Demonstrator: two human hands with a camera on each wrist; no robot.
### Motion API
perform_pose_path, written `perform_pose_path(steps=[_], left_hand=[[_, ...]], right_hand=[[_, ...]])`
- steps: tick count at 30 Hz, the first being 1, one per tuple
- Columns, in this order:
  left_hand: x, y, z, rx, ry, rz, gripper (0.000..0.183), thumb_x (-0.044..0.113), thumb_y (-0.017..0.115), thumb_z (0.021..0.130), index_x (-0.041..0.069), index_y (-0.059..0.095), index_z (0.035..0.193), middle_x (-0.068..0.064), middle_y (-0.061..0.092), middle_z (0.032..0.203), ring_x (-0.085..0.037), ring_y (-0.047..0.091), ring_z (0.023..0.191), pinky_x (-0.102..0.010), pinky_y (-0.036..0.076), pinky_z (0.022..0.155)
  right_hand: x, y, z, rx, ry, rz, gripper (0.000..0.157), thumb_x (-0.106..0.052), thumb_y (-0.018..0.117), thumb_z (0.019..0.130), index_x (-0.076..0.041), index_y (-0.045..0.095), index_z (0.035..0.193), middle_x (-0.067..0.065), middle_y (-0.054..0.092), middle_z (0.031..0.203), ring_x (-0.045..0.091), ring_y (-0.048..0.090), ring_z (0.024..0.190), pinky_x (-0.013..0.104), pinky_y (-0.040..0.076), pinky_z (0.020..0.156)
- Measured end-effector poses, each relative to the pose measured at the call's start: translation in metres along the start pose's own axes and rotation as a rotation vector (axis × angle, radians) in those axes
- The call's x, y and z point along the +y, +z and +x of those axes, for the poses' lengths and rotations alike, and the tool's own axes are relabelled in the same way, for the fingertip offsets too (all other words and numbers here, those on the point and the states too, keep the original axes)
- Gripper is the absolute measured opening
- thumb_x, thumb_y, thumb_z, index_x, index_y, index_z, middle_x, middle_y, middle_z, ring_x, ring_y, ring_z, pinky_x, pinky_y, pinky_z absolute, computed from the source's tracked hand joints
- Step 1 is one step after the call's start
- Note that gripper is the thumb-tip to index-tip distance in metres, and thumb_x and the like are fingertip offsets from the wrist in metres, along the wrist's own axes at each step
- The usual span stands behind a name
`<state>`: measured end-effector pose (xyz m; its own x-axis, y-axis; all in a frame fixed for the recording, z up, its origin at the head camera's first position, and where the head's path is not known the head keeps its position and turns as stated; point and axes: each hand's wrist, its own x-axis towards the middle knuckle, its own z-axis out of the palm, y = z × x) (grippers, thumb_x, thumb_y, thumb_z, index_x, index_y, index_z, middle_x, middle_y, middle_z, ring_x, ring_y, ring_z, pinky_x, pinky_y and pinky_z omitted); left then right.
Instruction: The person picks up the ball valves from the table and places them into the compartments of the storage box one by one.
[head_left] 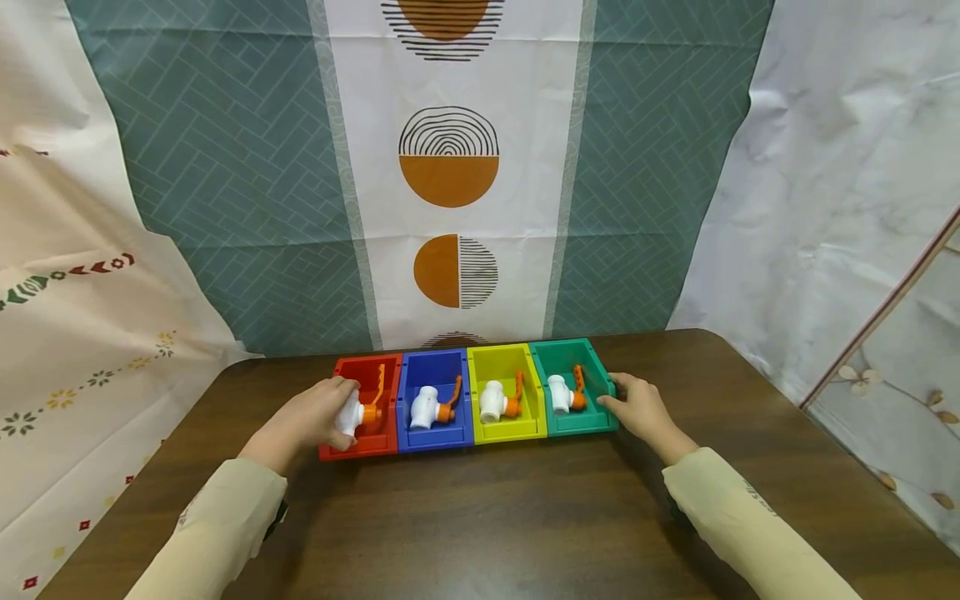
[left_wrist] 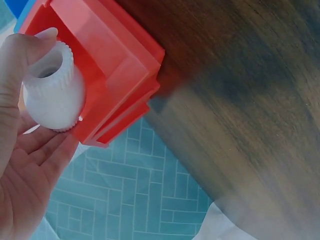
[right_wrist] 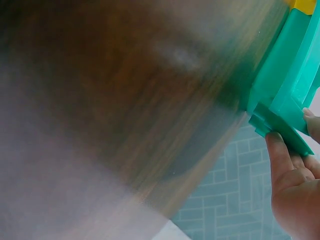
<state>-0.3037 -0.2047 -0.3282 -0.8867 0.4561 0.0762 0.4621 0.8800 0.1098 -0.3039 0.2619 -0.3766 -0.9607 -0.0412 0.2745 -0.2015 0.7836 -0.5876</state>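
Note:
My left hand (head_left: pixel 309 417) reaches over the red bin (head_left: pixel 367 447) and grips a white plastic ball valve (left_wrist: pixel 56 100) with an orange lever handle. The left wrist view shows the thumb at the ribbed open end of the valve and fingers on the opposite end. At the right end of the row, my right hand (head_left: pixel 647 410) holds the side wall of the green bin (head_left: pixel 582 423), its thumb over the rim and its fingers on the outside. Inside the green bin lies another white valve (head_left: pixel 559 395) with an orange handle.
Between those two bins stand a blue bin (head_left: pixel 435 439) and a yellow bin (head_left: pixel 512 431), joined in one row. Similar valves lie in the blue one, a valve (head_left: pixel 424 408), and in the yellow one, a valve (head_left: pixel 492 402). The row sits near the back of a dark wooden table (head_left: pixel 480 525).

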Motion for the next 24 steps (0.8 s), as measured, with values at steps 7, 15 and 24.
perform_pose_path(steps=[7, 15, 24], left_hand=[[0.0, 0.001, 0.002, -0.041, -0.031, 0.018, 0.076, 0.019, 0.084, 0.064, -0.01, 0.05, 0.125, -0.028, 0.054, 0.124, -0.042, 0.051, 0.114, -0.053, 0.043, 0.1], [0.002, 0.002, 0.005, -0.059, -0.028, 0.05, 0.076, 0.017, 0.084, 0.064, -0.009, 0.051, 0.127, -0.027, 0.053, 0.128, -0.043, 0.049, 0.12, -0.054, 0.041, 0.102], [0.003, 0.005, 0.014, -0.071, -0.05, 0.011, 0.077, 0.018, 0.084, 0.066, -0.008, 0.049, 0.13, -0.026, 0.052, 0.128, -0.041, 0.049, 0.119, -0.053, 0.041, 0.102]], right_hand=[[0.0, 0.0, 0.0, 0.002, 0.006, 0.005, 0.045, -0.009, 0.064, 0.088, 0.014, 0.051, 0.125, 0.031, 0.061, 0.115, 0.041, 0.063, 0.101, 0.049, 0.055, 0.082], [0.001, 0.001, 0.001, 0.008, 0.002, 0.001, 0.045, -0.009, 0.065, 0.088, 0.014, 0.051, 0.124, 0.031, 0.061, 0.115, 0.041, 0.063, 0.101, 0.05, 0.054, 0.083], [-0.001, 0.003, 0.001, 0.012, 0.0, 0.001, 0.046, -0.009, 0.065, 0.088, 0.014, 0.052, 0.125, 0.031, 0.062, 0.115, 0.041, 0.063, 0.101, 0.049, 0.054, 0.084]])
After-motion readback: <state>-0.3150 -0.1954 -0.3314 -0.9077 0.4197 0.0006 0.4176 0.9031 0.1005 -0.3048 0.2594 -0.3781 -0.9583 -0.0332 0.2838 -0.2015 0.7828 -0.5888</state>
